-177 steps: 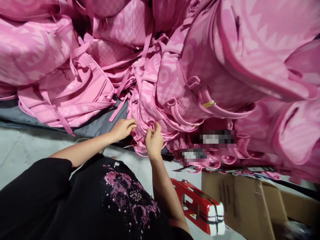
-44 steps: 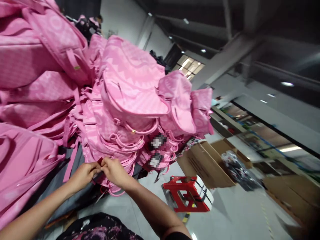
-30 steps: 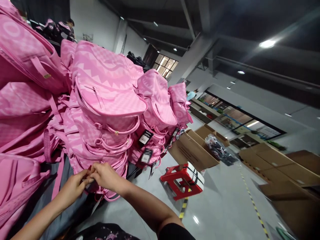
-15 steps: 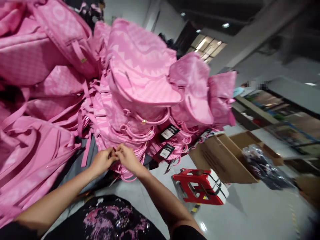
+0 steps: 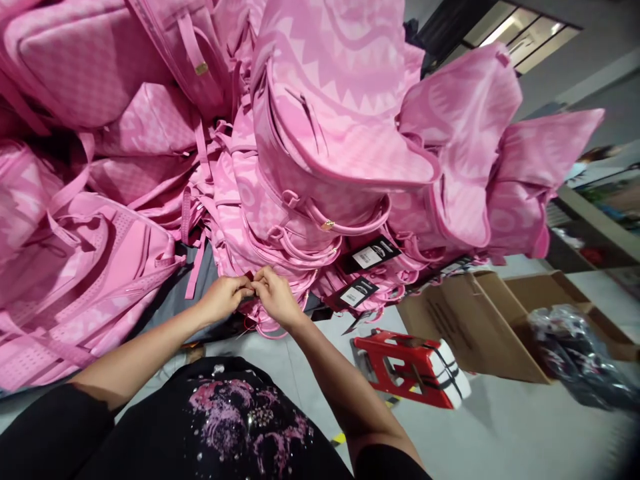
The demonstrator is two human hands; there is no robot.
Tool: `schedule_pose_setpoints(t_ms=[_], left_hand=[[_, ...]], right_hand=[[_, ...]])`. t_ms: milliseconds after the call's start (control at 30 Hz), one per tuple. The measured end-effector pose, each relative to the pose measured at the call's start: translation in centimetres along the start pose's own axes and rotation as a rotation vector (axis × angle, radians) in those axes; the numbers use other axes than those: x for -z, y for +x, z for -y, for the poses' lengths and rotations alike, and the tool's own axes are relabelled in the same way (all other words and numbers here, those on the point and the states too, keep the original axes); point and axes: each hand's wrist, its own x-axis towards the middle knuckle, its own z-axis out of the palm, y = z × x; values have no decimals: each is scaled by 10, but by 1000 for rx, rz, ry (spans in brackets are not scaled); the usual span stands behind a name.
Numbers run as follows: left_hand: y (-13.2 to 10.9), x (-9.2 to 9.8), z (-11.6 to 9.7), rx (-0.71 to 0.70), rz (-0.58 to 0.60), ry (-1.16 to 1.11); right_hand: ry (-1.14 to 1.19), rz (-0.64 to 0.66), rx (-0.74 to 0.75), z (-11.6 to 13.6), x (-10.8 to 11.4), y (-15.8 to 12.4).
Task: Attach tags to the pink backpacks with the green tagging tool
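By the bag stack [image 5: 295, 167], left hand [image 5: 223, 299] and right hand [image 5: 276, 294] pinched a dark-red piece [image 5: 250, 275]. Its kind was unclear.

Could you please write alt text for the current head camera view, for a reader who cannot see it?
A person's left hand and right hand come close together, fingers pinched at a small dark red item, too small to identify, in front of stacked pink backpacks. To the right are a red stool and an open cardboard box.

Black short-sleeved top [image 5: 150, 407], sparkly pink print [image 5: 223, 423]
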Motion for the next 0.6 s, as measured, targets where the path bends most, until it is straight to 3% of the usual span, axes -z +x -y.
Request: schedule_pose_setpoints(t_ms=[100,233,400,533,600], left_hand=[[1,2,0,1,-23,19],[1,3,1,-22,34,10],[2,3,0,-3,-51,77],[8,8,-2,-27,77,20],[9,9,-3,-22,77,50]], right_hand=[[1,2,-2,-3,-1,1],[9,-1,-2,-7,-3,1],[38,-36,-20,-8,-4,1],[68,-39,-49,-9,-5,2],[55,-36,-55,-8,-6,2]])
